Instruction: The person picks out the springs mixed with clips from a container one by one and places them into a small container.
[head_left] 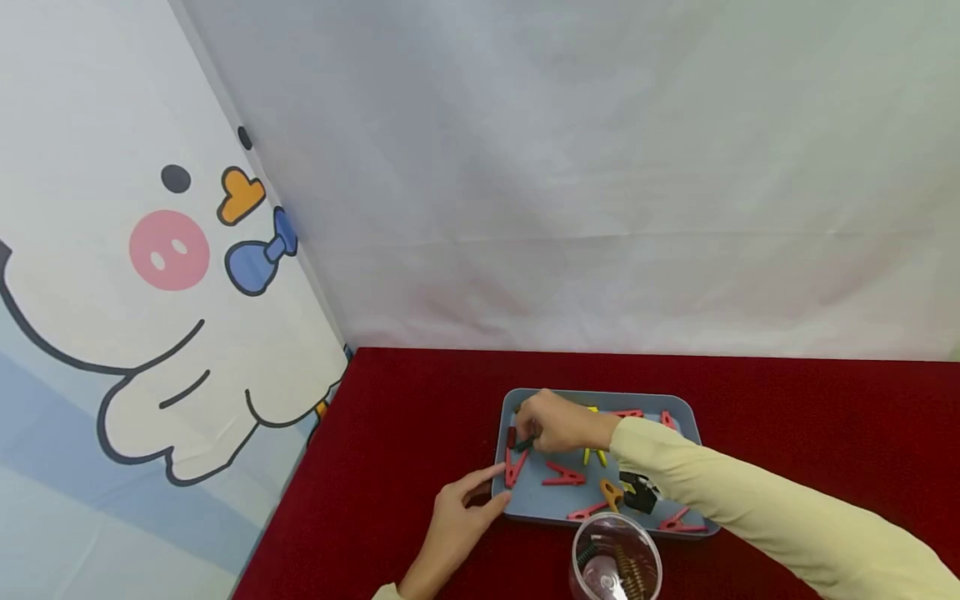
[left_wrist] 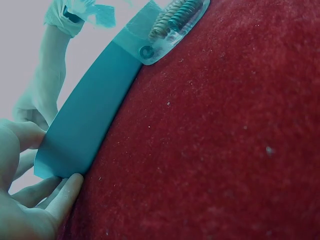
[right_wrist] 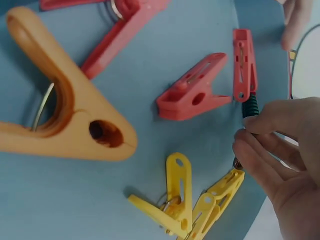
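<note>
My right hand is over the left part of the blue-grey tray, pinching a dark green spring in its fingertips. Beside the spring lies a red clip; part of the spring is hidden by the fingers. Below the fingers in the right wrist view, a small metal coil shows by a yellow clip. At the tray's left edge, my left hand touches the rim with thumb and finger extended; its other fingers are partly hidden.
Within the tray lie more red clips, an orange clamp and a black clamp. A clear round jar with green and bronze springs stands against the front side. Red cloth covers the table; a pale curtain hangs behind.
</note>
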